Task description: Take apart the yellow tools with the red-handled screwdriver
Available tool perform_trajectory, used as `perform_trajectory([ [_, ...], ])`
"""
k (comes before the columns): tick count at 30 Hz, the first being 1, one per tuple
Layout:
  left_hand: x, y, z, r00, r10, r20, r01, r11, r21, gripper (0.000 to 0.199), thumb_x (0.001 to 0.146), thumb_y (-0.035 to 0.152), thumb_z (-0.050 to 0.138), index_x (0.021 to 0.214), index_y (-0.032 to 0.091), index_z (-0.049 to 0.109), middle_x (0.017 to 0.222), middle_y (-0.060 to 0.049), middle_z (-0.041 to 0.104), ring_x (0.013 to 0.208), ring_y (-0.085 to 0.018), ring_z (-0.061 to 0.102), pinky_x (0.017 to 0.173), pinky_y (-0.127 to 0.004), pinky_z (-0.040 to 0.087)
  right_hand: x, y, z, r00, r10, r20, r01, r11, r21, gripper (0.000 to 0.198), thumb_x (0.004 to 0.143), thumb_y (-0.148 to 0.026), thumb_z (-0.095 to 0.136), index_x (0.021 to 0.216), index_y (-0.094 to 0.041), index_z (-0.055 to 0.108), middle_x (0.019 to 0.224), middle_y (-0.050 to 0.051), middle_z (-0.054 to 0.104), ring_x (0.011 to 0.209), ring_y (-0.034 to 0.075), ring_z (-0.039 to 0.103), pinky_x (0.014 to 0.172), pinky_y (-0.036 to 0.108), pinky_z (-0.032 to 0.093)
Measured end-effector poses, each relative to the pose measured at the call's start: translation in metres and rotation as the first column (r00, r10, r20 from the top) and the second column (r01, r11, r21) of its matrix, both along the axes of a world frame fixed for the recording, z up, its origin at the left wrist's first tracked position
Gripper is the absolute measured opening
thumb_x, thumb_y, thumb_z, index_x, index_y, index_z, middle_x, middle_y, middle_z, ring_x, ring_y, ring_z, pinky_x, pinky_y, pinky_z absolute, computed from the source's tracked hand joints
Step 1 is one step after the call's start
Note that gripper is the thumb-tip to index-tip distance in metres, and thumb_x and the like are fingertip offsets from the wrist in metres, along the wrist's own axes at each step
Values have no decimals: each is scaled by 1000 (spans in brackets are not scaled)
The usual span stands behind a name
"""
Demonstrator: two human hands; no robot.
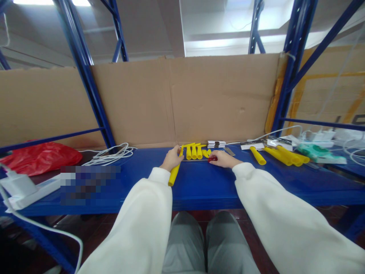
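Note:
My left hand is closed around a long yellow tube-like handle, whose thick end points toward me; its far end is partly hidden by my fingers. Fingers of my right hand are closed on a small glossy red object, mostly covered and too small to name. Between the hands lie several yellow handles side by side, thick ends toward me. Small yellow pieces sit right beside them, close to my right fingertips.
Behind the handles is a stack of white cards, with a flat grey piece nearby. More yellow handles lie at the right. A cardboard panel stands behind. Coiled white cable, red bag and power strip are left.

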State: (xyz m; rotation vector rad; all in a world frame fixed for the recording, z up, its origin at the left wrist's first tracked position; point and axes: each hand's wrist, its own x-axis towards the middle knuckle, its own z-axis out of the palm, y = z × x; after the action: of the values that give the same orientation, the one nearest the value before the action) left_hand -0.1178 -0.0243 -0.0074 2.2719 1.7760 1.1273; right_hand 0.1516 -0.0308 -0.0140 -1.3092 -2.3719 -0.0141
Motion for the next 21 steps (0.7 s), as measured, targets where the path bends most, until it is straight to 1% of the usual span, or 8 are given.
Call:
perform_trajectory([
  [5,0,1,-1,1000,-4,-1,4,1000,11,16,75,19,66,89,22,60,96,-5,74,96,-23,69,86,-32,53,1,2,-2,1000,3,-23,-2,1000,30,13,83,-23,70,94,-18,74,97,9,76,87,22,71,80,32,55],
  [9,0,0,1,1000,-7,-12,7,1000,15,18,74,19,68,90,21,61,96,-6,74,94,-23,70,85,-32,53,-6,4,0,998,23,-57,-18,995,97,15,86,-25,67,98,-18,73,101,9,76,95,22,70,87,33,53],
  [12,1,-3,3,999,3,-32,-3,1000,2,18,74,19,69,91,21,62,98,-7,74,93,-23,70,83,-31,53,-25,5,7,995,66,-77,-55,988,142,15,89,-22,63,99,-18,74,103,9,75,99,22,70,90,32,51],
  [16,2,-4,3,1000,3,-23,-3,1000,8,19,74,19,70,91,22,62,99,-7,75,96,-24,70,84,-31,53,-62,9,15,988,107,-111,-92,986,137,16,90,-24,64,101,-18,74,104,10,75,100,22,70,89,32,51],
  [21,4,-2,2,999,10,-31,-10,1000,7,18,75,19,70,90,22,61,94,-6,74,96,-25,70,82,-31,53,-93,19,16,980,119,-159,-94,984,153,18,93,-23,60,103,-18,74,105,11,76,100,23,69,88,34,51],
])
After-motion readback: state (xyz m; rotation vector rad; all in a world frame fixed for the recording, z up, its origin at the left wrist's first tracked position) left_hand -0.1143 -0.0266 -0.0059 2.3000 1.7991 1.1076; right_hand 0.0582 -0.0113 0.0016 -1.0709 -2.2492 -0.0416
